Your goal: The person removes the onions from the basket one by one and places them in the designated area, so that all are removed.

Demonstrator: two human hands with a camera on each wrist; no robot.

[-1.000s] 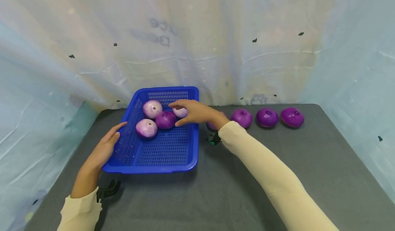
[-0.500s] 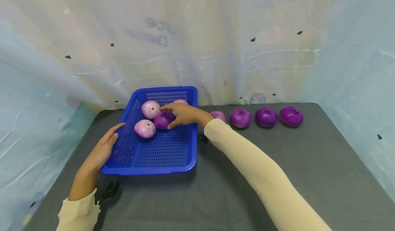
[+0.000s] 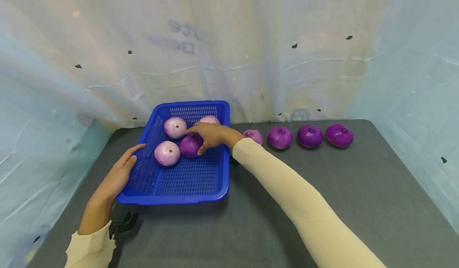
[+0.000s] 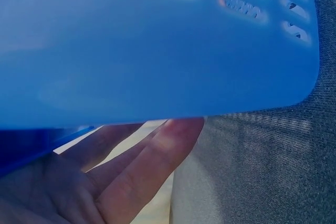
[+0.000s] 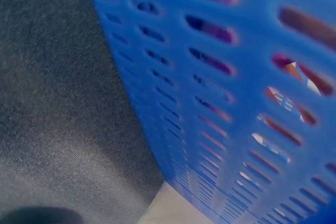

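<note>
- I see the right hand (image 3: 211, 134) has moved left inside the basket (image 3: 186, 180) over the last second — off the pale onion at the back (image 3: 209, 119), which now sits clear of it, and onto the dark onion (image 3: 190, 146).
- Grasp: fingers curl over the dark onion's top, index pointing toward the far-left pale onion (image 3: 174, 127). I read it as grasping the dark one, but the thumb side is hidden, so I'm not certain.
- Dark onion sits mid-basket, touching the near pale onion (image 3: 166, 153); both have shifted slightly toward me.
- Left hand (image 3: 118, 176) unchanged — flat, fingers straight against the basket's left wall; the left wrist view shows the fingers (image 4: 152, 156) under the rim.
- Four onions remain in a row on the table (image 3: 358, 188), right of the basket; the nearest (image 3: 254, 135) is now uncovered.
- My read: last onion is in, and the hand is rearranging the load — basket count is four.
</note>
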